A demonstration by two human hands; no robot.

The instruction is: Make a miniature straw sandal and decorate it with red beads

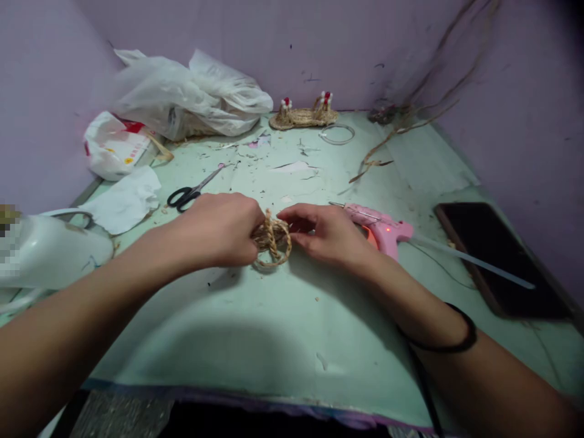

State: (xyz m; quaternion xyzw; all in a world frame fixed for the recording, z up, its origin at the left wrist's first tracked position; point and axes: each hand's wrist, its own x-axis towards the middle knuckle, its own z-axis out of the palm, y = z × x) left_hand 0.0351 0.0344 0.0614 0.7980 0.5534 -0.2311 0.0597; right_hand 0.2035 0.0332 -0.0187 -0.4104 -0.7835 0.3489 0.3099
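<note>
A small piece of braided twine (272,240), shaped in loops with an upright braided strand, stands on the table between my hands. My left hand (228,228) is closed on its left side, with the fingertips partly hidden behind the fist. My right hand (326,231) is at the piece's right edge, thumb and fingers curved and apart; whether they touch the twine I cannot tell. Just beyond the right hand lies a pink hot glue gun (378,225) with its small light lit and a long glue stick (474,261) out of its back.
Black-handled scissors (185,196) lie left of centre. White plastic bags (191,91) and a crumpled tissue (125,201) are behind them. At the back sit a woven piece with beads (303,118) and a wire ring (337,134). Dry twigs (387,137) and a phone (502,255) are right.
</note>
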